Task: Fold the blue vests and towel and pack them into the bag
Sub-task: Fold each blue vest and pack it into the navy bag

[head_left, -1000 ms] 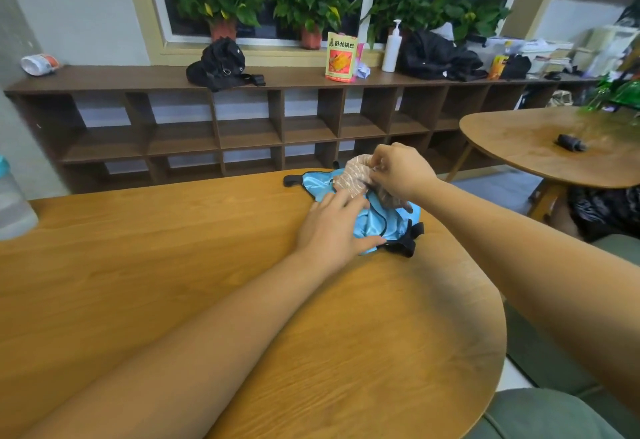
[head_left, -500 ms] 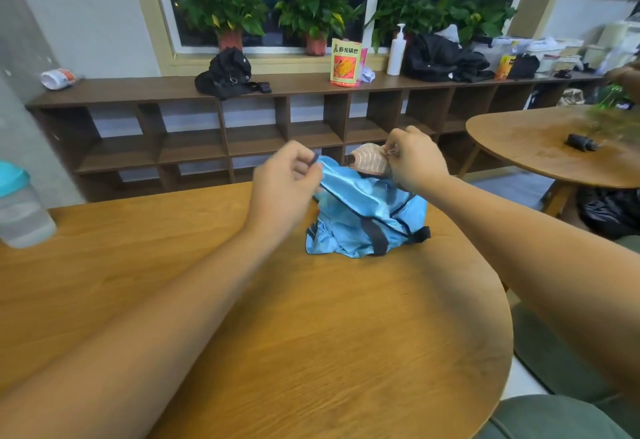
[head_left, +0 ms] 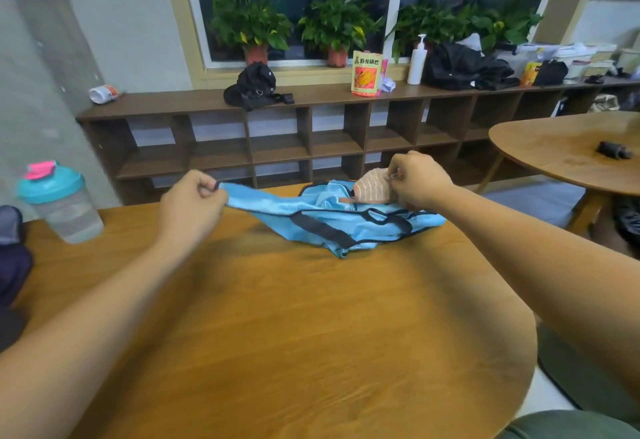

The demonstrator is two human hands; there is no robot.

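Against the left edge of the oval wooden table [head_left: 277, 334] shows a heap of dark fabric [head_left: 12, 265], cut off by the frame; whether it rests on the table or beside it cannot be told. Near the far left corner a clear plastic shaker bottle [head_left: 64, 212] with a teal lid and a pink flip tab stands upright. The left hand [head_left: 192, 206], fingers curled, pinches the black-bound end of a shiny light-blue vest [head_left: 311, 213] with black binding and straps. It holds that end raised off the table, so that the cloth stretches in a band toward the right. The rest of the light-blue vest lies crumpled on the table near its far edge, right of centre. On the far side of this crumpled part sits a beige striped towel [head_left: 372, 187], bunched into a rounded bundle. The right hand [head_left: 420, 179], clenched with knuckles up, grasps the right side of the towel; whether it also catches the vest beneath cannot be told. Behind the table a long dark-brown cubby shelf [head_left: 277, 148] runs along the wall under the window. On its top, from left to right, are a white can [head_left: 103, 93] on its side, a black bag [head_left: 252, 87], an orange snack pouch [head_left: 366, 73], a white pump bottle [head_left: 417, 59] and a pile of black clothing [head_left: 464, 68]. Potted green plants [head_left: 251, 23] line the sill. At the right, a second round wooden table [head_left: 561, 158] carries a small dark object [head_left: 613, 150], too blurred to identify.
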